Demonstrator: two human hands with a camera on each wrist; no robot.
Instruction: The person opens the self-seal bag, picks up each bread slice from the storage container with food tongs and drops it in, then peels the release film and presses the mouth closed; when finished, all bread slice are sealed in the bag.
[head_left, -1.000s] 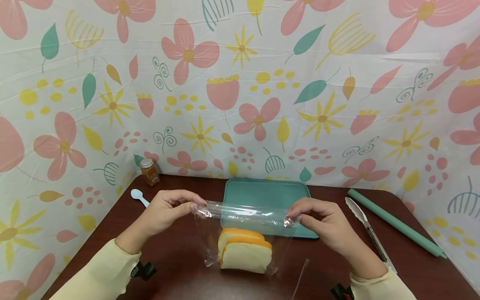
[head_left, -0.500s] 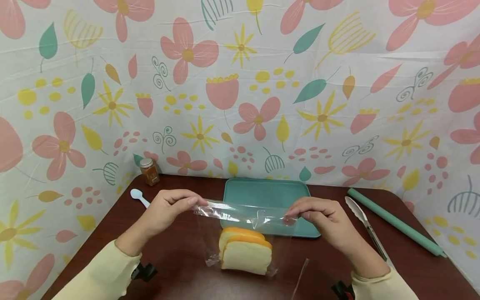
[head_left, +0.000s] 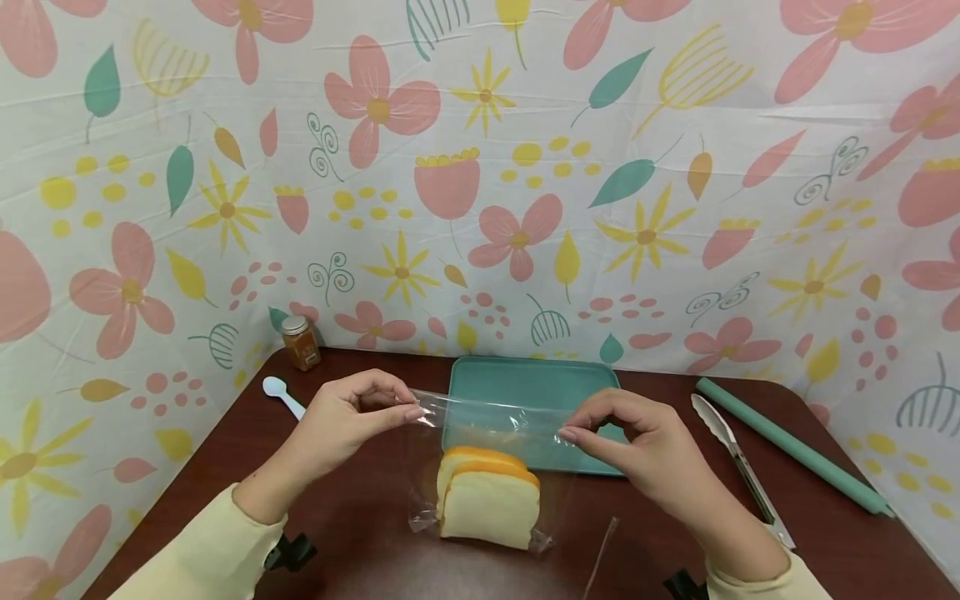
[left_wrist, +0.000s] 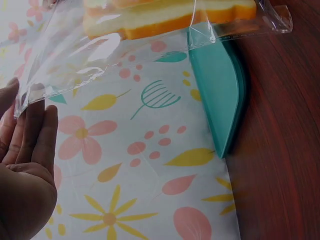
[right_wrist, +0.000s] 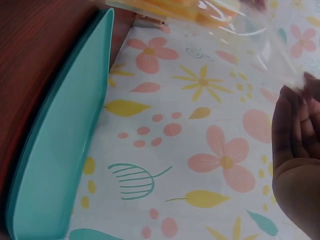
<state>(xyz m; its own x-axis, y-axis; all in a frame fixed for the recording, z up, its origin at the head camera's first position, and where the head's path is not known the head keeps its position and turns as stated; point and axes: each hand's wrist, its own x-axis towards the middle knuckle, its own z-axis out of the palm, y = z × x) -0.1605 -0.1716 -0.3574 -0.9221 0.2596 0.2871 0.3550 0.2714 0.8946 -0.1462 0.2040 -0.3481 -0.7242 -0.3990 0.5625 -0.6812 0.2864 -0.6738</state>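
Note:
A clear plastic bag (head_left: 480, 414) is stretched between both hands, its top edge raised above the table. Inside it stand slices of bread (head_left: 491, 508) with orange-brown crusts, one in front of another. At the bag's left top corner, my left hand (head_left: 352, 417) pinches the film between thumb and fingers. My right hand (head_left: 645, 433) pinches the right top corner the same way. In the left wrist view the bag (left_wrist: 135, 55) slants from the fingertips, with the bread (left_wrist: 175, 20) at the top. The right wrist view has the bag (right_wrist: 270, 55) held at the right fingertips.
Behind the bag lies a teal tray (head_left: 536, 379). Metal tongs (head_left: 738, 467) and a green rolled item (head_left: 795, 446) lie at the right. A pale blue spoon (head_left: 283, 396) and a lidded jar (head_left: 300, 343) are at the left. A thin clear strip (head_left: 600, 558) lies in front.
The bag's top, earlier folded over in a shiny band, is now spread flatter and taller. Both hands have moved slightly inward, toward each other, still pinching its corners.

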